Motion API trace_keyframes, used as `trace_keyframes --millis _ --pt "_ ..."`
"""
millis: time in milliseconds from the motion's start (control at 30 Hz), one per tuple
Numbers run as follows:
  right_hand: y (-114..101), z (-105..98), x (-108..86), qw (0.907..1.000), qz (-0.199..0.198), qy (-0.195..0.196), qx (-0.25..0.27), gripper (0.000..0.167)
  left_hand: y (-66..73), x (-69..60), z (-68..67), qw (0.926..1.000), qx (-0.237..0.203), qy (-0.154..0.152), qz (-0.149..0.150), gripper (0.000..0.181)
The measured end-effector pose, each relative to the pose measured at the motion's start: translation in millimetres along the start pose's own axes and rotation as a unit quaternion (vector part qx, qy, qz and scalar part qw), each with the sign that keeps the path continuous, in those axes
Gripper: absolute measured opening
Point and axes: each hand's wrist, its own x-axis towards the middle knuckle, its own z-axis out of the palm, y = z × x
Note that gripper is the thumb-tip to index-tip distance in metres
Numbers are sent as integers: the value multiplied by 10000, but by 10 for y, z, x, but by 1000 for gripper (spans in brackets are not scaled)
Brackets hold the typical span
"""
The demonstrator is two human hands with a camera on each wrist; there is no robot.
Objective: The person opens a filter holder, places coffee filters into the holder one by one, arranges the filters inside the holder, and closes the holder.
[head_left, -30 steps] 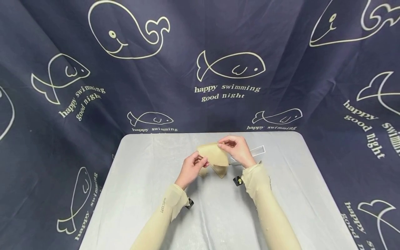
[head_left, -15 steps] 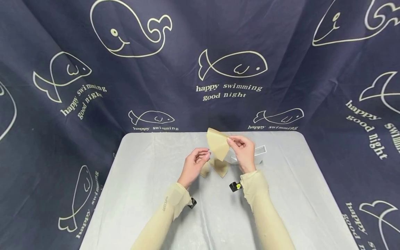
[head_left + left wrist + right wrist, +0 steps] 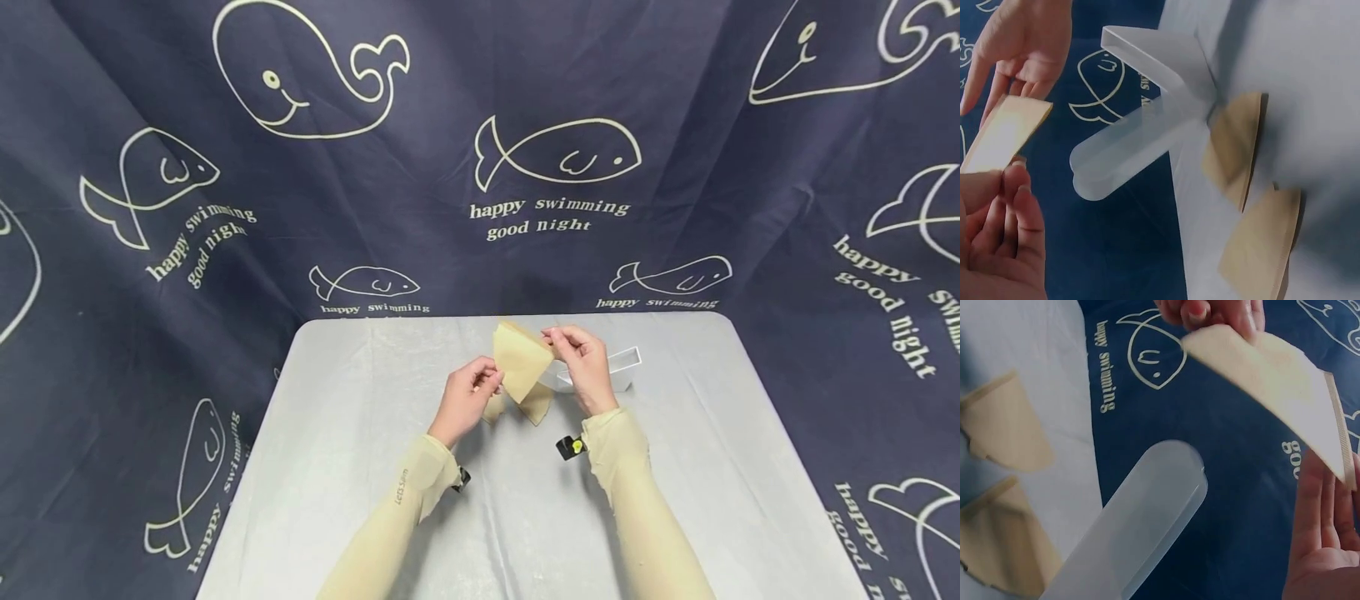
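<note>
In the head view my left hand [image 3: 465, 402] pinches the lower left edge of a tan, fan-shaped paper piece [image 3: 521, 358]. My right hand [image 3: 587, 367] is at its upper right corner. The left wrist view shows my left thumb and fingers [image 3: 1007, 225] on the paper [image 3: 1004, 134]; my right hand [image 3: 1025, 50] is behind it, thumb spread away from the fingers. In the right wrist view the right fingers [image 3: 1319, 512] lie straight against the paper's [image 3: 1272, 369] ribbed edge, while my left hand [image 3: 1229, 312] pinches its other end.
Two similar tan papers [image 3: 1235, 150] [image 3: 1263, 244] lie side by side on the grey-white table [image 3: 337, 375]. A translucent white holder [image 3: 1179, 69] with a long rounded part [image 3: 1122, 150] stands near the right hand. A dark blue patterned curtain [image 3: 450, 275] hangs behind.
At first both hands held the paper; my left hand then let go and now pinches it again. The paper has turned from wide to pointing downward, and my right hand has moved slightly right.
</note>
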Motion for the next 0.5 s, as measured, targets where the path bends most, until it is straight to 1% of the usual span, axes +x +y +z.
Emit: trace_keyframes --millis 100,167,267,300,333,400,500 --pt "6 -38 -10 9991 139 -281 -297 25 -20 4 -24 9993 270 -225 113 8" --pt "14 -50 -18 9971 200 -498 -538 24 -25 6 -35 9984 425 -358 138 7" --pt "28 -57 -27 9931 201 -744 -881 23 -26 5 -39 9972 533 -516 136 7" --pt "29 -57 -29 9922 195 -759 -971 23 -27 3 -36 9971 534 -528 94 7" --pt "29 -56 -32 9917 178 -729 -1041 23 -30 0 -31 9973 511 -527 38 7" --pt "26 -53 -36 9930 118 -535 -1042 22 -38 -7 -17 9981 406 -470 -50 7" --pt "10 -38 -36 9977 51 -23 -672 15 -53 -13 8 9993 172 -306 -118 11"
